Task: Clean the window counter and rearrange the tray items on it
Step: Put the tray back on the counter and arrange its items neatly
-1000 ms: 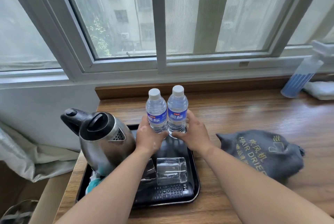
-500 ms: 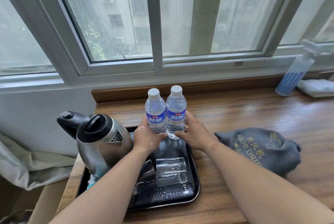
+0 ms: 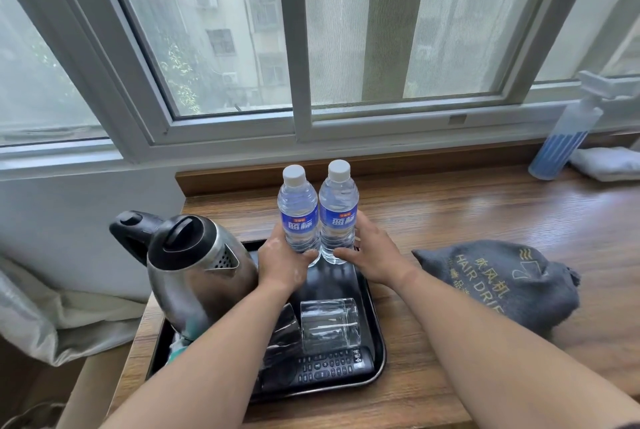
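- bottles: the left bottle [image 3: 298, 214] and the right bottle [image 3: 337, 212] stand upright and touching at the far end of the black tray [image 3: 375, 335], at or just above its floor; which, i cannot tell.
- the left hand [image 3: 282, 264] is curled round the lower part of the left bottle and the right hand [image 3: 369, 255] round the right one, fingers closed on the clear plastic below the labels.
- the grip is low on tall, full bottles, so a quick lift or tilt could let the tops swing apart or tip over.
- thin plastic gives under pressure; squeezing hard may make a bottle slip through the fingers.
- the kettle [image 3: 197, 272] sits just beside the left hand, touching or nearly so; a sideways move that way could knock it, and it already seems to overhang the tray's left edge.
- an upturned glass [image 3: 329, 324] stands under the forearms, with the remote [image 3: 332, 364] nearer still; dropping the arms could topple the glass.
- the hair dryer bag [image 3: 498, 283] lies on the wooden surface [image 3: 450, 214] near the right wrist, so setting bottles down there may leave them on uneven cloth.
- the spray bottle [image 3: 564, 137] and folded cloth [image 3: 609, 162] are well apart at far right, out of harm.
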A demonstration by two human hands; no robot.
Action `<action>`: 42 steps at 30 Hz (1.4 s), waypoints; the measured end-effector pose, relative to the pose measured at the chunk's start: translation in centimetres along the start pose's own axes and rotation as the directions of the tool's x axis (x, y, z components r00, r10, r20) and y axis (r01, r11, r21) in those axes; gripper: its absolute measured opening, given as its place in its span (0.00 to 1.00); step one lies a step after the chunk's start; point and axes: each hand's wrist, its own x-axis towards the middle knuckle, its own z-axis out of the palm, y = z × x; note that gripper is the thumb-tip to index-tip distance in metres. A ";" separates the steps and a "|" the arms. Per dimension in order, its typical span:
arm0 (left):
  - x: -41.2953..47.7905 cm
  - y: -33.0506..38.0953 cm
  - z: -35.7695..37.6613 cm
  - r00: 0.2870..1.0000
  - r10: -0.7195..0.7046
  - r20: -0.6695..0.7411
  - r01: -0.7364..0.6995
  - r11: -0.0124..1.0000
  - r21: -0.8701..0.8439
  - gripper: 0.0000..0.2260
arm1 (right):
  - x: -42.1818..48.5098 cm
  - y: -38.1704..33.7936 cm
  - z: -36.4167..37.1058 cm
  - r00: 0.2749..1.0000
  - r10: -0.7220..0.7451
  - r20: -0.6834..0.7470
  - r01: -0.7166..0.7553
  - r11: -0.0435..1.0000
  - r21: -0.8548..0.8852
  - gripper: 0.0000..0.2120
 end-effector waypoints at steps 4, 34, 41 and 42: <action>0.2 -0.2 0.1 1.000 0.006 0.010 -0.006 1.000 0.007 0.26 | -0.1 0.1 0.0 1.000 -0.010 0.003 0.010 1.000 0.000 0.38; -10.6 -7.2 -6.9 0.919 0.270 0.288 -0.362 0.868 0.341 0.43 | -12.4 1.3 -1.2 0.969 -0.165 0.185 0.189 0.974 -0.124 0.43; -10.5 -7.5 -6.0 0.911 0.284 0.300 -0.394 0.814 0.427 0.41 | -12.5 1.5 -0.4 0.973 -0.135 0.187 0.171 0.967 -0.190 0.50; -10.6 -7.7 -5.9 0.909 0.295 0.294 -0.401 0.811 0.427 0.41 | -12.5 1.5 -0.2 0.975 -0.127 0.182 0.161 0.969 -0.185 0.51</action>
